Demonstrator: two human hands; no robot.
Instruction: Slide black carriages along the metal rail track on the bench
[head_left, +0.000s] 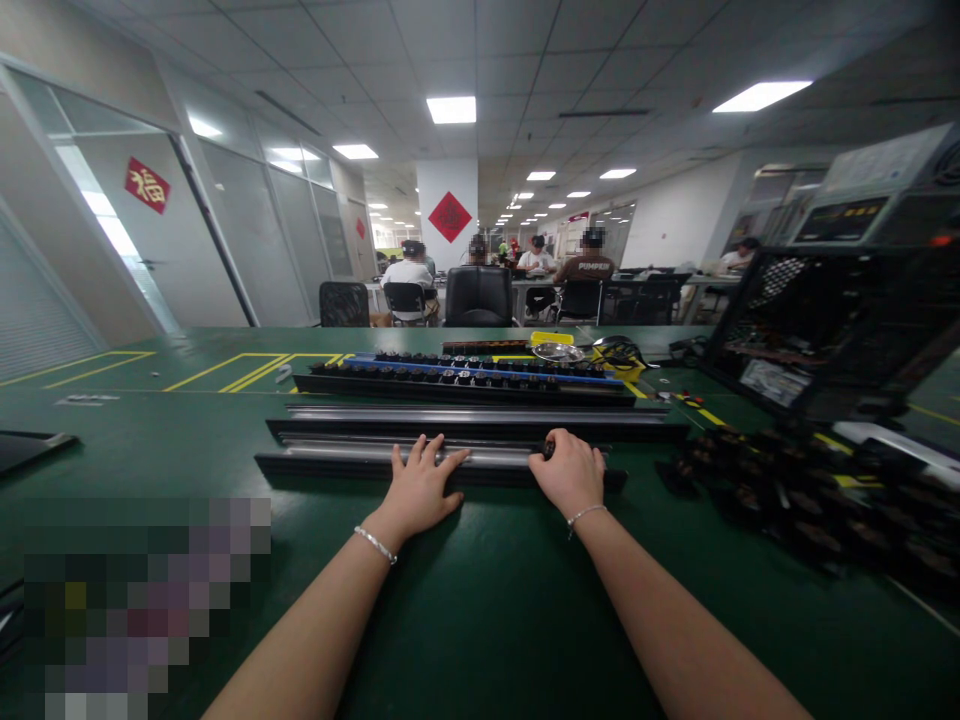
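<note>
A long black channel-shaped rail [322, 466] lies crosswise on the green table in front of me. My left hand [422, 488] rests on its near edge, fingers spread, holding nothing. Near the rail's right end, my right hand [571, 472] is closed around a small black part [550, 451], mostly hidden by the fingers, at the rail's groove. Just behind lies a second rail [480, 424], parallel to the first. Farther back, a third rail [465, 385] carries rows of small black round parts and a blue strip.
At right is a blurred heap of black parts [795, 500]. Behind it stands an open black computer case [780, 330]. A metal dish [559, 353] and a yellow tray [551, 338] sit at the back. A dark flat object [34, 448] lies far left. People sit beyond the table.
</note>
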